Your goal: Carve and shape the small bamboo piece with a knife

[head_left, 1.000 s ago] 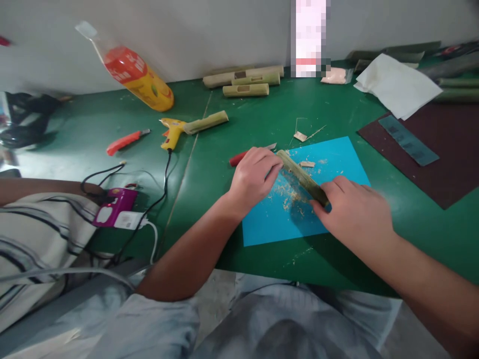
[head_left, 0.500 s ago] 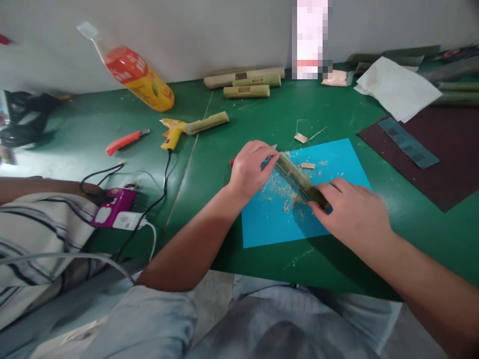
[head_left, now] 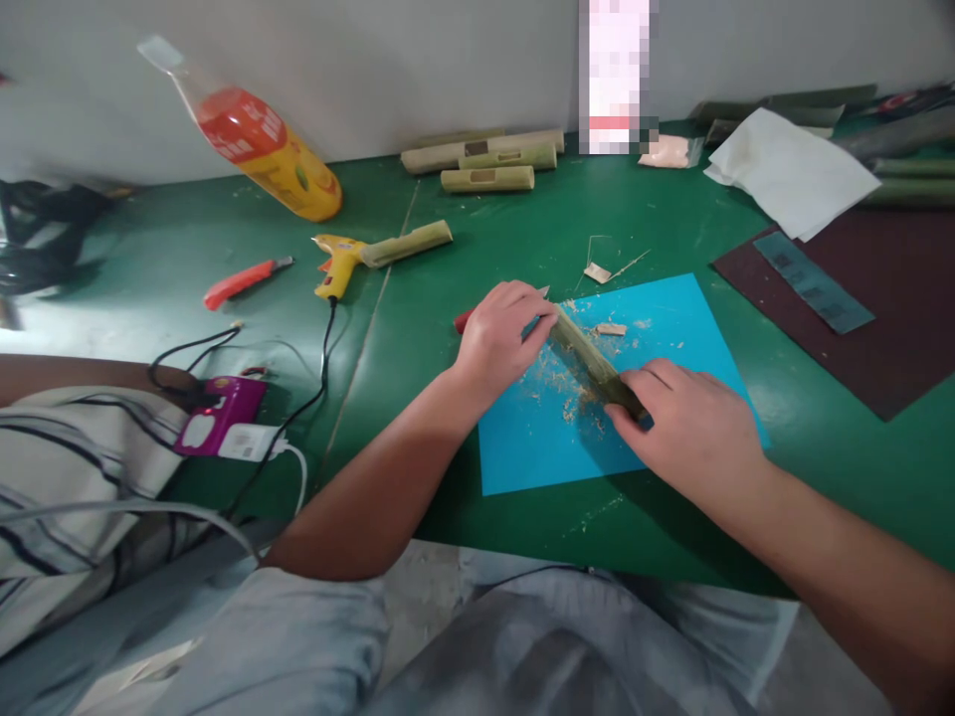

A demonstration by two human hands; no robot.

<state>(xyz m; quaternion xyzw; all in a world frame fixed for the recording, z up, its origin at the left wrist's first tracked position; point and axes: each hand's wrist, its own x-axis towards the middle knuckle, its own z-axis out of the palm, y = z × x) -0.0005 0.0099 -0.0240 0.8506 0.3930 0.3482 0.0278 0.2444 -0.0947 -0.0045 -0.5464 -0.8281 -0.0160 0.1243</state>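
Observation:
A green bamboo tube (head_left: 586,348) lies slanted over a blue sheet (head_left: 522,462) strewn with shavings. My right hand (head_left: 690,413) is closed around the tube's near end, thumb below and fingers above. At the far end, my left hand (head_left: 499,333) is closed, its fingertips pressed against the tube. Behind that hand a red handle (head_left: 463,320) sticks out on the left and a pointed blade tip shows at its fingers; the hand hides what lies between. A small bamboo chip (head_left: 612,329) rests right of the tube.
On the green table lie a yellow glue gun (head_left: 339,267), a red utility knife (head_left: 246,283), a purple power adapter (head_left: 222,416) and cut bamboo tubes (head_left: 488,179). A drink bottle (head_left: 273,154) stands behind. To the right are white paper (head_left: 791,174) and a dark sheet (head_left: 887,348). Another person sits at left.
The bamboo tube has turned a little, so its cut opening shows less. My right hand has shifted slightly left with it. My left hand stays almost in place.

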